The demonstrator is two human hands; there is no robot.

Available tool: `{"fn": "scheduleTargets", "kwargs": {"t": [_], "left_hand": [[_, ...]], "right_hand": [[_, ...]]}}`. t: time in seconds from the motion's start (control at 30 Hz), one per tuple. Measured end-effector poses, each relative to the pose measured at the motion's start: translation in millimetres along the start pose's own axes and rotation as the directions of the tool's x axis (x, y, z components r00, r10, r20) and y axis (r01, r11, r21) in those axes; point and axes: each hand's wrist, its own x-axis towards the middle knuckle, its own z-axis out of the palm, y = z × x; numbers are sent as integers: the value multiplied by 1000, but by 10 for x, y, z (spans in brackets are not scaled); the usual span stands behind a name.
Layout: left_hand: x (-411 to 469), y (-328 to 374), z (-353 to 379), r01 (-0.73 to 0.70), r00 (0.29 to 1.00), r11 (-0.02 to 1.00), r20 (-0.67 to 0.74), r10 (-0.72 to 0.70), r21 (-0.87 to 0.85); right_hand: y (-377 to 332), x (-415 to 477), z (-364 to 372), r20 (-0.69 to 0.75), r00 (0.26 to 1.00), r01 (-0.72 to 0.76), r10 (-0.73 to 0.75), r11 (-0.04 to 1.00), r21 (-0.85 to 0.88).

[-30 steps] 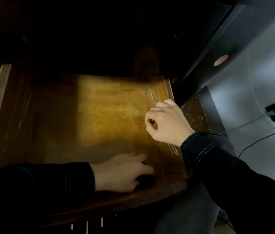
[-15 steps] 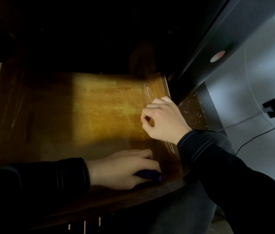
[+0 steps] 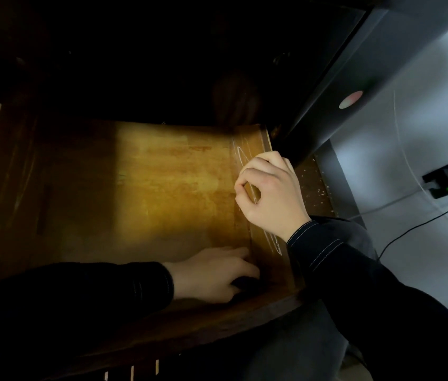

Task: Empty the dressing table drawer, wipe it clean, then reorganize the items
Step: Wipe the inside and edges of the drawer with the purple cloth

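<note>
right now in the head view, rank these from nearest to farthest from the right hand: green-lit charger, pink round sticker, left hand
From the right hand:
1. left hand, below it at the drawer's front right corner
2. pink round sticker, up on the dark cabinet side
3. green-lit charger, far right on the wall

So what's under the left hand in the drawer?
A small dark object shows beneath the left hand's fingertips, in the drawer's front right corner. The hand covers most of it, so what it is stays unclear.
</note>
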Motion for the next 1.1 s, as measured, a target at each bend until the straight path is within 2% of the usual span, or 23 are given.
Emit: {"fn": "scheduleTargets", "kwargs": {"t": [0.13, 0.2, 0.33, 0.4, 0.53, 0.63, 0.8, 0.97, 1.03, 1.1], "left_hand": [[2, 87, -61, -147, 978, 963, -176, 109, -224], [27, 120, -42, -179, 963, 958, -238, 125, -223], [115, 82, 90, -15, 980, 998, -200, 4, -57], [123, 61, 124, 36, 974, 999, -223, -36, -5], [144, 124, 102, -61, 942, 990, -336, 15, -126], [166, 141, 120, -47, 932, 980, -362, -26, -193], [206, 60, 158, 60, 950, 997, -305, -71, -48], [203, 156, 98, -80, 904, 974, -426, -19, -213], [210, 159, 113, -47, 908, 972, -415, -54, -228], [238, 97, 123, 55, 924, 976, -359, -130, -212]], "right_hand": [[6, 3, 4, 2, 1000, -6, 6, 1000, 7], [11, 8, 3, 2, 1000, -7, 7, 1000, 7], [-5, 2, -4, 21, 1000, -17, 17, 1000, 12], [-8, 5, -11, 27, 999, -27, 27, 1000, 10], [-1, 10, -16, 18, 999, -28, 28, 1000, 12], [-2, 9, -8, 25, 999, -22, 22, 1000, 11], [-9, 4, -21, 37, 999, -32, 32, 999, 9], [2, 10, -13, 21, 999, -25, 25, 1000, 8], [9, 12, -6, 24, 1000, -20, 20, 1000, 2], [5, 6, -5, 24, 1000, -20, 20, 1000, 2]]}}
